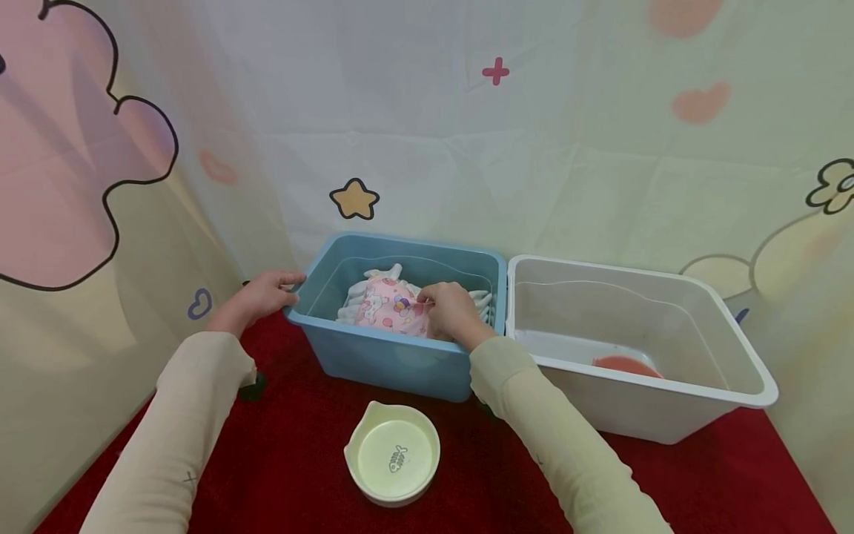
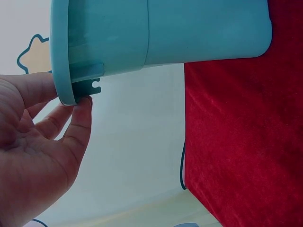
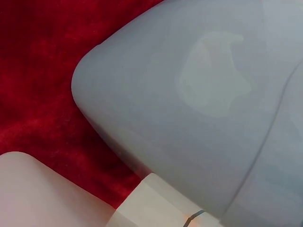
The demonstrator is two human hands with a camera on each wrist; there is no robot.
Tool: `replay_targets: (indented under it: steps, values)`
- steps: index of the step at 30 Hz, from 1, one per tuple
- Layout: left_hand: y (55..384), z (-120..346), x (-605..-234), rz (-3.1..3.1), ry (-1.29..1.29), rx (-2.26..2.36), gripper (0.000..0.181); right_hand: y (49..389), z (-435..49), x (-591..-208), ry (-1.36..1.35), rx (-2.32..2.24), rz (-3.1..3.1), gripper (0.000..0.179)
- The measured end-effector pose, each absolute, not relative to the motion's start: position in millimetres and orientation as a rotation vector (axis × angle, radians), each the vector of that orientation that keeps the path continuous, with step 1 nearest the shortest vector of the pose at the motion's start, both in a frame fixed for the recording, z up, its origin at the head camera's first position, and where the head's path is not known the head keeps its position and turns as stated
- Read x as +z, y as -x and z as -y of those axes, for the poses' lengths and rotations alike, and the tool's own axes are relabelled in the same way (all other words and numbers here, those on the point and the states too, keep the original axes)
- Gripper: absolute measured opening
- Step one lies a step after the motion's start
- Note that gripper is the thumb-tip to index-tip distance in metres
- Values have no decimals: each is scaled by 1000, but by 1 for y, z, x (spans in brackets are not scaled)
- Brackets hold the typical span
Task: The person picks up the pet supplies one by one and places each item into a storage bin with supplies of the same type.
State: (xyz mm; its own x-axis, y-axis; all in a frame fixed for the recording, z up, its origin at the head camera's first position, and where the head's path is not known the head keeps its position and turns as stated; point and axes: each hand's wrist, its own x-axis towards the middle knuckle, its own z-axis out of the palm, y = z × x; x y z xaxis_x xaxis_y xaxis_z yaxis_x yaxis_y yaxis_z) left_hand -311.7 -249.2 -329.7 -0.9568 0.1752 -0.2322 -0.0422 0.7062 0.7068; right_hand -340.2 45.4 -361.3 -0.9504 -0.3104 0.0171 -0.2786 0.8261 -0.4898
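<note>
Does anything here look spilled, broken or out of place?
Nothing stands out. The blue bin and white bin stand upright side by side, the cream bowl sits upright on red cloth, with no visible spill or damage.

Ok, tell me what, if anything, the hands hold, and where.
Left hand: the blue bin, by its left rim. Right hand: at the pink cloth; any grip is unclear.
</note>
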Motion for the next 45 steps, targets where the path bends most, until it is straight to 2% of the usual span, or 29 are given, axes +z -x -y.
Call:
replay_targets:
  steps: [18, 34, 45]
  values:
    - [311, 248, -329, -2656, -137, 1087, 51, 340, -46, -360, 467, -743, -2931, 32]
    - [310, 248, -329, -2662, -139, 1077, 51, 337, -46, -361, 403, -776, -2822, 43]
    - [310, 247, -328, -2646, -133, 1076, 52, 336, -47, -364, 488, -636, -2812, 41]
